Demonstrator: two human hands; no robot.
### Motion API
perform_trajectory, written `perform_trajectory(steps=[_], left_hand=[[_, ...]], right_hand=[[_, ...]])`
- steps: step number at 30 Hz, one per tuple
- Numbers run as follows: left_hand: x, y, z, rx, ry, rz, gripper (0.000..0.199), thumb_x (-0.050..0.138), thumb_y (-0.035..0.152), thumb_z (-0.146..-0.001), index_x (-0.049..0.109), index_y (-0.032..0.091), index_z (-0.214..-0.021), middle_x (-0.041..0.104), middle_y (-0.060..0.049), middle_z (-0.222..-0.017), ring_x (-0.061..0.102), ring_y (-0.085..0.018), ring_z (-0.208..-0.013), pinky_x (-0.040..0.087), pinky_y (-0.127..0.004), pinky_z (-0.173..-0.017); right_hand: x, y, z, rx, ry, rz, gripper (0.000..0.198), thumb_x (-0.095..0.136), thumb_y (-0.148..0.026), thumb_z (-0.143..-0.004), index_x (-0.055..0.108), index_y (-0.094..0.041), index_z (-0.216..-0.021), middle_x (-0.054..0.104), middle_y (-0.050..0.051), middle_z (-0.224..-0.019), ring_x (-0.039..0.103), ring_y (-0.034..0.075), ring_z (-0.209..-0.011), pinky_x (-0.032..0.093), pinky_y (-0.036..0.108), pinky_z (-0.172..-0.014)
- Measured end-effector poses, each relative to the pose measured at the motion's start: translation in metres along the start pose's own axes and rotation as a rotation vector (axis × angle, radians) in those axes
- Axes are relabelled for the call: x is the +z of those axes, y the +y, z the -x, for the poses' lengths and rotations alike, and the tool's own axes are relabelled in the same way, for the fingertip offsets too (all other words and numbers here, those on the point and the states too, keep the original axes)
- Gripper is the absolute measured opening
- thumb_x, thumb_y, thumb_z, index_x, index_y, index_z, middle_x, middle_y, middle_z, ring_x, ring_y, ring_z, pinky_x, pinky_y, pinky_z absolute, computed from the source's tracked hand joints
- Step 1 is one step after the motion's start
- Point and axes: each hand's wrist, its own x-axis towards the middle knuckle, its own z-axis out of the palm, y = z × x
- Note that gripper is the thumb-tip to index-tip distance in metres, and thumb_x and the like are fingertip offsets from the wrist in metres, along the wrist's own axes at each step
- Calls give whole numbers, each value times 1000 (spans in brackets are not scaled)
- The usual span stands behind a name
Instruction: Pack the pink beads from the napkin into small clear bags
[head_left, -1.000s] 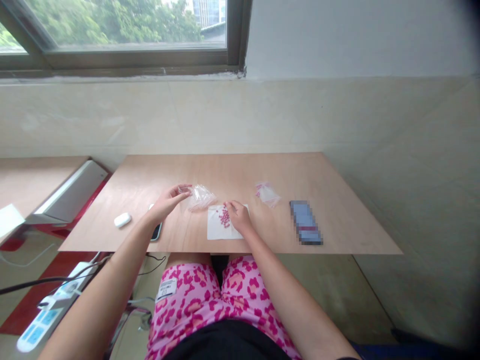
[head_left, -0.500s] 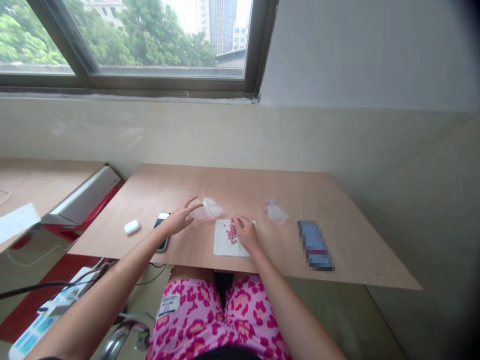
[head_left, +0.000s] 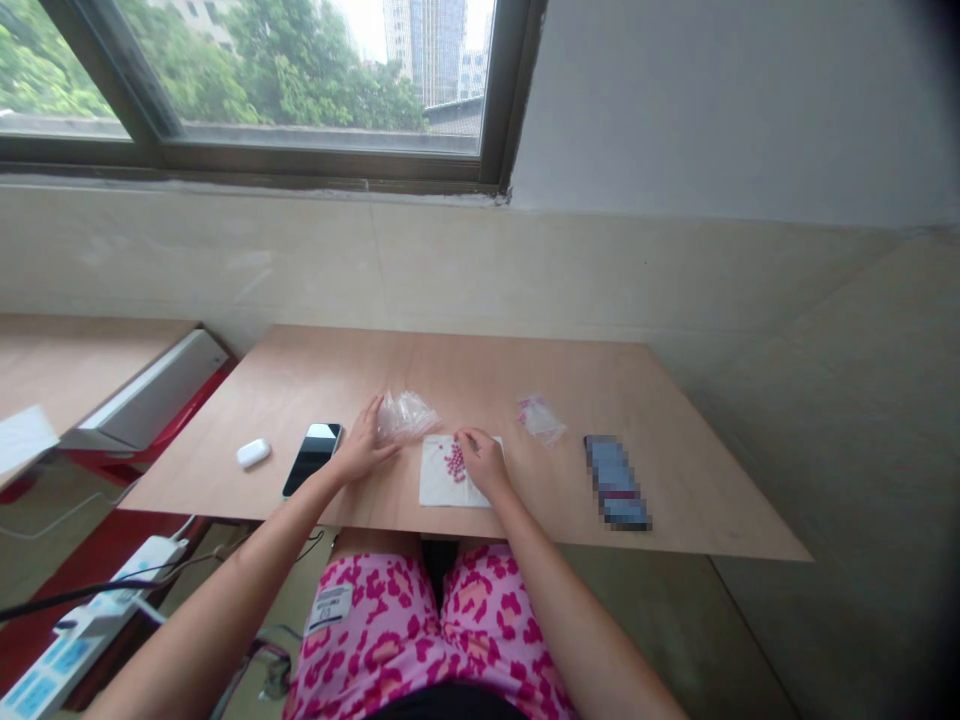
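Note:
My left hand (head_left: 364,445) rests on the table with its fingers stretched out, beside a pile of clear plastic bags (head_left: 407,415). Just right of it lies a white paper sheet (head_left: 439,492) with several small pink beads (head_left: 454,463) heaped on it. Over the right part of the sheet is my right hand (head_left: 482,460), its thumb and fingers pinched together at the beads' edge. Whatever is between those fingertips is too small to make out. A second group of clear bags with pink edges (head_left: 540,419) lies farther right.
A dark phone (head_left: 313,460) and a white earbud case (head_left: 253,454) lie left on the wooden table (head_left: 465,360). At the right is a blurred-out phone (head_left: 616,482). A power strip (head_left: 97,620) with cables sits below the table's left side.
My left hand has come down from above the bags to the table beside them, uncovering more of the dark phone. My right hand stays pinched by the beads. The view has shifted slightly.

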Motion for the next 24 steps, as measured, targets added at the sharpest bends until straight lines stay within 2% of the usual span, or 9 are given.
perform_trajectory(steps=[4,8,11,15,18,24], left_hand=[[17,-3,-3,-22,44,-8,106,71,47,-86,3,21,-164,18,-21,-168,18,-38,-156,22,-54,-125],[29,5,-11,-44,101,-5,114,73,55,-83,2,19,-164,15,-22,-169,14,-37,-157,19,-52,-126],[37,12,-21,-62,137,-3,114,75,57,-80,7,18,-163,16,-22,-168,13,-37,-157,20,-53,-126],[46,14,-35,-149,189,11,109,77,50,-79,15,15,-162,16,-25,-167,11,-40,-157,20,-56,-125],[49,14,-43,-184,219,31,110,78,47,-78,15,13,-161,13,-27,-167,10,-41,-157,19,-58,-124],[45,21,-41,-132,254,65,112,74,56,-81,9,15,-163,16,-23,-168,6,-38,-158,17,-57,-125]], right_hand=[[0,1,0,-16,6,2,31,49,-37,-100,72,-19,-87,72,6,-86,67,21,-84,48,29,-79],[1,2,0,-10,9,14,30,50,-37,-100,72,-20,-89,73,7,-88,67,21,-86,49,29,-82],[1,2,0,-3,9,13,30,50,-37,-100,72,-20,-89,73,7,-88,67,21,-86,49,29,-81],[1,2,0,-2,5,-2,29,51,-36,-99,74,-19,-91,73,8,-89,67,22,-85,49,30,-81],[0,2,0,-7,8,-4,28,51,-34,-99,74,-20,-92,73,7,-90,67,21,-87,49,30,-82],[0,2,-1,-18,12,-2,27,51,-32,-99,73,-20,-89,73,6,-88,67,20,-87,48,29,-82]])
